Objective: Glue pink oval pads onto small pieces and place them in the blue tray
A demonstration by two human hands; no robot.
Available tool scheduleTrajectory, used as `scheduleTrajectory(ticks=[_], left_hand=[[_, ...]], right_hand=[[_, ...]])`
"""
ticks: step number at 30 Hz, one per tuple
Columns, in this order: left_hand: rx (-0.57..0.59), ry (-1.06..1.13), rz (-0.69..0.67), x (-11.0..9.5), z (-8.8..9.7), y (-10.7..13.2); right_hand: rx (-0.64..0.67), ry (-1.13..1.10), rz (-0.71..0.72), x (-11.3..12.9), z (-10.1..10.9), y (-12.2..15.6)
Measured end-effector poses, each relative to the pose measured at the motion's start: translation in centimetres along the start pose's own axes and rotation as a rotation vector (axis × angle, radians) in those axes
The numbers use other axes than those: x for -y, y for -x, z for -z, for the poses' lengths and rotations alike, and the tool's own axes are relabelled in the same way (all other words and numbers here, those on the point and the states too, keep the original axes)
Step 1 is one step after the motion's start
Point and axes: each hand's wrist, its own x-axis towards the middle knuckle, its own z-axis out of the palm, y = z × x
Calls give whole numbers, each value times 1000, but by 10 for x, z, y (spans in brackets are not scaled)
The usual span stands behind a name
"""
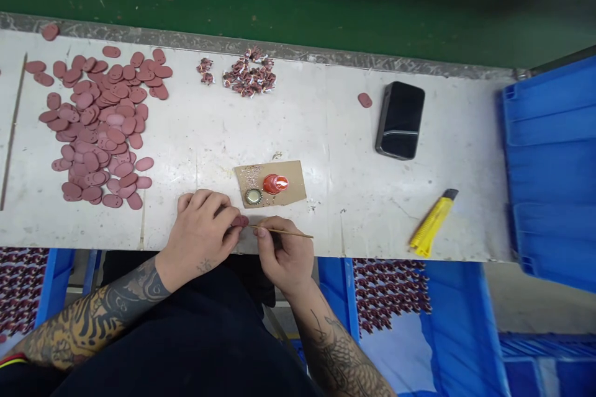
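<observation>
Near the table's front edge, my left hand [203,232] pinches a small reddish-brown oval piece [240,221] between thumb and fingers. Opposite it, my right hand [287,253] grips a thin wooden stick [293,234], its tip at or very close to the piece. Whether the tip touches, I cannot tell. Just beyond both hands lies a piece of cardboard [295,183]. On it are a bottle cap [254,196], a glossy red-orange oval thing [275,183] and many tiny shiny dots.
A heap of reddish-brown ovals [102,130] spreads at the left. Small dark figures [250,74] cluster at the back. To the right are a black phone-like device [400,120], a lone oval [365,100], a yellow utility knife [433,223] and blue crates [554,167]. Blue bins [456,322] sit below the edge.
</observation>
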Motion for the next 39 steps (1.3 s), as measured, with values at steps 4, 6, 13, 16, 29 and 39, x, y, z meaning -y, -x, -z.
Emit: scheduleTrajectory(ticks=[4,6,13,16,29,39], left_hand=[[7,3,4,0,0,0],[6,5,1,0,0,0],[5,2,-4,1,0,0],[-2,4,-6,1,0,0],[-9,1,-7,0,0,0],[-8,7,-4,1,0,0]], right_hand=[[17,19,24,-1,-1,-1],[16,29,20,-1,-2,-2],[18,1,-6,-3,-2,1],[-54,-54,-96,-8,1,0],[-165,131,-99,-9,-7,-20],[-172,45,-8,-6,1,-7]])
